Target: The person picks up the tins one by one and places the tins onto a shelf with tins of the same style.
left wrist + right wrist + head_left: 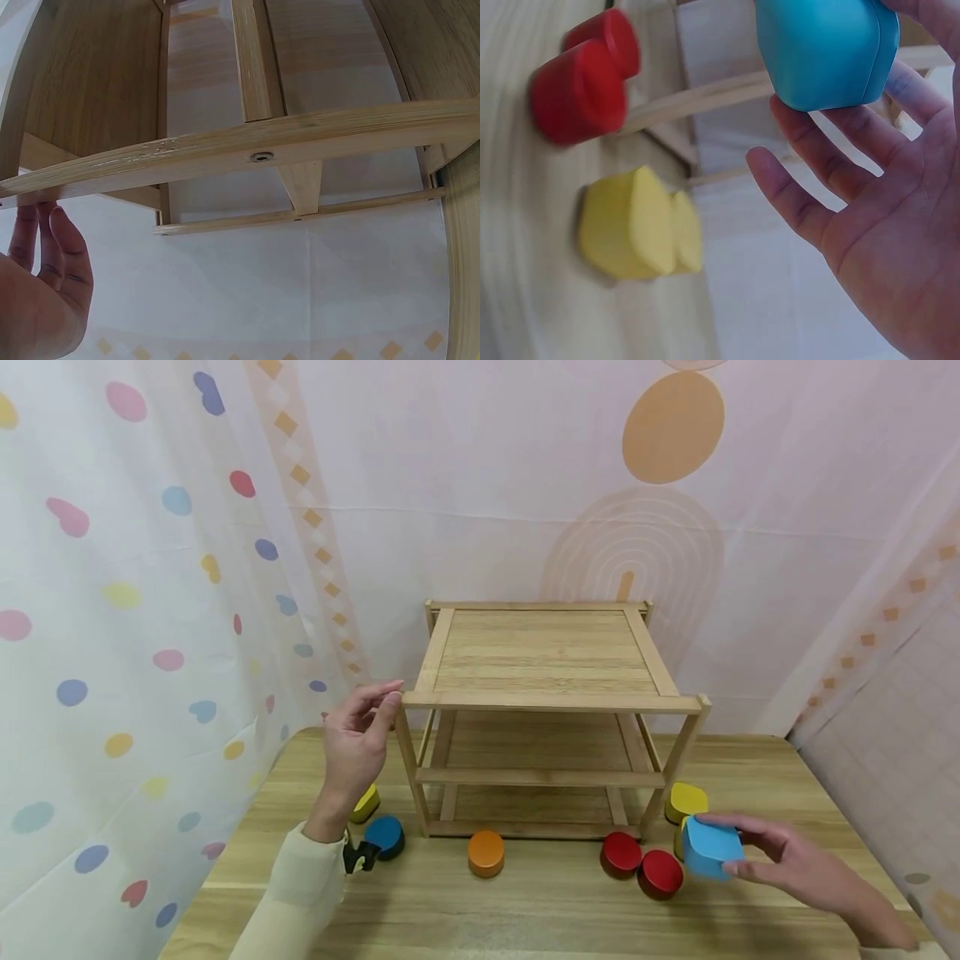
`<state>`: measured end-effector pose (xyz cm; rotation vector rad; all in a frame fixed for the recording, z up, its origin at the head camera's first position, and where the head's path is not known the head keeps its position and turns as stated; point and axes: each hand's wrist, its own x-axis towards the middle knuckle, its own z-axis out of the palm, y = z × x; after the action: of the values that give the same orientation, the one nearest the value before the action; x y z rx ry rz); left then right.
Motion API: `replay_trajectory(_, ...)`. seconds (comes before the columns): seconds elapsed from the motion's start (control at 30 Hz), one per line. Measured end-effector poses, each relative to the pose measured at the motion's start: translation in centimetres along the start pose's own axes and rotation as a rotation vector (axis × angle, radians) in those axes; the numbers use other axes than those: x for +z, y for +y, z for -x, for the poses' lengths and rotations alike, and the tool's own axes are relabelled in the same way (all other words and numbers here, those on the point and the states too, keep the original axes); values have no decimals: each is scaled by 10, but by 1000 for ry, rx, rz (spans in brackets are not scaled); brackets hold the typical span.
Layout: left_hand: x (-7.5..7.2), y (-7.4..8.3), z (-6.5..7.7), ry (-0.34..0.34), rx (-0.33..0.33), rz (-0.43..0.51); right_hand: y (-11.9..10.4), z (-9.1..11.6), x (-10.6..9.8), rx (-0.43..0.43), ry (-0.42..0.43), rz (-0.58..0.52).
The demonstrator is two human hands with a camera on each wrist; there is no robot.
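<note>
A wooden two-tier shelf rack (540,700) stands on the table. At its upper front left corner, my left hand (358,743) pinches the frame between thumb and fingers; the left wrist view shows the fingertips (46,214) against the side rail (262,146). Off the rack's right side, my right hand (795,860) holds a light blue rounded-square tin (708,847) between thumb and fingers, raised over the table. A lid seam shows on this tin (825,52) in the right wrist view. Behind it are yellow tins (686,800), one partly hidden.
Two red round tins (621,853) sit near the rack's front right leg. An orange round tin (486,853) is before the rack. A darker blue round tin (386,837) and a yellow tin (365,804) lie left, partly behind my wrist. Patterned curtains (480,460) hang behind the table.
</note>
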<state>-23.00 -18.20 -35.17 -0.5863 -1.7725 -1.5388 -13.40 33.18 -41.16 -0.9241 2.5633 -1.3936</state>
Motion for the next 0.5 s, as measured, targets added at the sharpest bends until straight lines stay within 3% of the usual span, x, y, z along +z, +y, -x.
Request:
replay_trajectory(0.13, 1, -1, -1, 6, -2, 8, -12, -11, -4, -78, -1, 45)
replay_trajectory(0.5, 1, -2, 1, 17, 13, 8, -52, -47, -10, -164, -44, 123)
